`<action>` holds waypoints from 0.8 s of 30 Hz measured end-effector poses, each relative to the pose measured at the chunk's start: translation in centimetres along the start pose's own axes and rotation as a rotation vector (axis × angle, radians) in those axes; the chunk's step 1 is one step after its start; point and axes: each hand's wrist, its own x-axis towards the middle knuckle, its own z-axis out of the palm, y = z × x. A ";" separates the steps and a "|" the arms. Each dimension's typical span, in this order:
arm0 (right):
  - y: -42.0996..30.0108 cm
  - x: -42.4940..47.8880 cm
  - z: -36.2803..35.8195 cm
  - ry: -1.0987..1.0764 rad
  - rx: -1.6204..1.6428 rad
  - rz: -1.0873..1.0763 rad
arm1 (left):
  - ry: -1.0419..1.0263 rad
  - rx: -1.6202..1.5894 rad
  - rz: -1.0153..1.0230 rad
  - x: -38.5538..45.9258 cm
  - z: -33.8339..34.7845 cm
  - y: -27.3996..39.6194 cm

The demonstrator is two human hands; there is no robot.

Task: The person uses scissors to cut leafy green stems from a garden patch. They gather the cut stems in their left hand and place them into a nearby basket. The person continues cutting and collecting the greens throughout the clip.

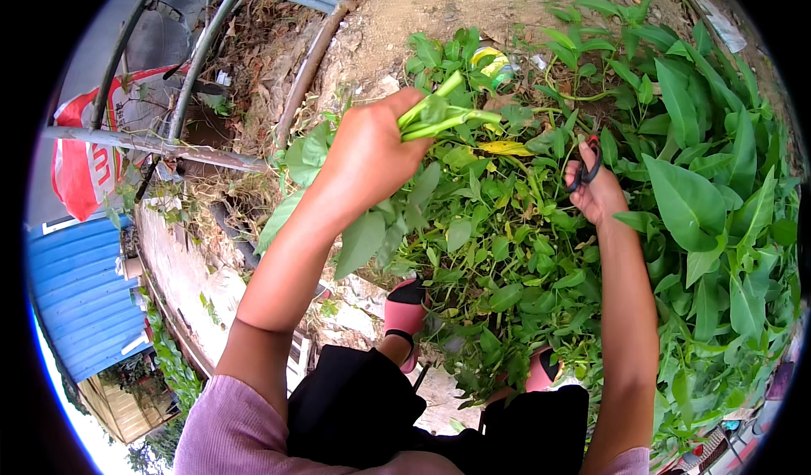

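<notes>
My left hand (380, 142) is closed around a bunch of leafy green stems (437, 120). Their cut ends point to the upper right, and broad leaves (364, 240) hang out below the hand. In my right hand (595, 187) is a pair of scissors (590, 170) with dark handles and some red on them. My thumb and fingers sit in the handle loops, while the blades are mostly lost among the leaves above. Low green plants (507, 247) cover the ground between my hands. Beside my right hand stand taller plants with large pointed leaves (687, 202).
A rusty metal frame (222, 152) stands at the upper left, with a red and white sack (95, 152) behind it. Bare soil (405, 6) lies at the top. A yellow and green wrapper (493, 66) rests among the plants. My pink shoe (405, 310) is beside the leaves.
</notes>
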 end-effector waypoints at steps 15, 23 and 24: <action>-0.8 11.6 -3.3 0.305 -0.439 -0.415 | -0.214 -0.165 -0.134 -0.2 1.8 -2.2; 2.0 8.7 -5.3 0.533 -0.620 -0.650 | -0.456 0.256 0.172 1.7 3.3 -0.1; 2.0 7.1 -5.1 0.528 -0.663 -0.634 | -0.466 0.318 0.244 2.3 3.8 0.6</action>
